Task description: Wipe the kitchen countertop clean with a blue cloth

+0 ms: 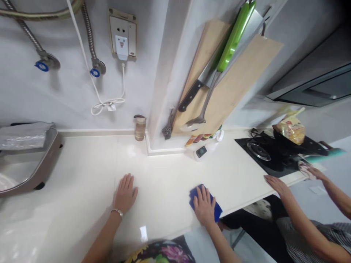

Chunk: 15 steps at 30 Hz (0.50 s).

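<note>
We're seemingly wiping: right hand (203, 207) spread on blue cloth (218, 210), left hand (125, 194) flat, empty. Next sweep needs even pressure.

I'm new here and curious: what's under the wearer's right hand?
A blue cloth, lying on the white counter. The right hand hides the cloth's middle, and the cloth hides the counter beneath.

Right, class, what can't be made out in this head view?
In the head view:
Blue cloth: its middle, hidden under the right hand.
Brown pan: left part, cut off by the left edge.
Yellow bag: small print, blurred.
Co-worker: head, cut off by the right edge.
</note>
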Each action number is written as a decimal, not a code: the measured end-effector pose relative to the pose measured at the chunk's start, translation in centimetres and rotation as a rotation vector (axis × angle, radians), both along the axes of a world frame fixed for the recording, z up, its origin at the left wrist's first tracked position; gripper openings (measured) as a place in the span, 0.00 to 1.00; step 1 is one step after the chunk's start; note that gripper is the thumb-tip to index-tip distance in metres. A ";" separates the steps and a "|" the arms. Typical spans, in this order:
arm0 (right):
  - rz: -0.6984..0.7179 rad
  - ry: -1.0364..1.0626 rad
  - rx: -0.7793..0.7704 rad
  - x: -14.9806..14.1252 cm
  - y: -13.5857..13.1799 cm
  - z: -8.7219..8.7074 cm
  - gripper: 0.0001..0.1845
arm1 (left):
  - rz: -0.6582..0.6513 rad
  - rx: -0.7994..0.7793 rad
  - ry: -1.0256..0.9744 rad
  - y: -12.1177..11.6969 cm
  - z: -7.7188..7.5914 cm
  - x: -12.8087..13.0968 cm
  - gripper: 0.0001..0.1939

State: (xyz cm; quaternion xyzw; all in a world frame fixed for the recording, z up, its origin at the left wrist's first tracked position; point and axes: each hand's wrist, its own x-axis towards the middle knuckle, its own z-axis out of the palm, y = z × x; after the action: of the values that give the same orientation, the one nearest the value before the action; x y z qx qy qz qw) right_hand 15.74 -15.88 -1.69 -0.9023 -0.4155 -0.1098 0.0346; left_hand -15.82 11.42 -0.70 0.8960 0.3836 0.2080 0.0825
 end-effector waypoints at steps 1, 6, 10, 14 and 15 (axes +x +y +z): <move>-0.014 -0.003 0.004 0.9 0.0 -0.2 0.32 | 0.004 0.008 -0.002 -0.1 0.0 0.0 0.31; -0.123 -0.024 0.080 3.9 4.0 -0.6 0.32 | 0.026 0.056 -0.008 -0.1 -0.4 0.1 0.32; -0.157 0.001 0.101 4.9 10.1 0.0 0.32 | 0.008 0.122 0.001 0.1 -0.6 0.1 0.35; -0.164 0.055 0.043 5.4 16.4 0.6 0.32 | -0.020 0.168 0.025 0.1 -0.3 0.1 0.40; -0.171 0.069 0.028 5.5 17.7 0.8 0.32 | -0.022 0.168 0.036 0.1 -0.2 0.1 0.40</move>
State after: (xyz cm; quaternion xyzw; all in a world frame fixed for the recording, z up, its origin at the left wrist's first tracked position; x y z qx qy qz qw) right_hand 21.26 1.84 -0.93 -0.9371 -0.3340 -0.0870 0.0520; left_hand -15.68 11.54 -0.92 0.9074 0.3566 0.2226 0.0024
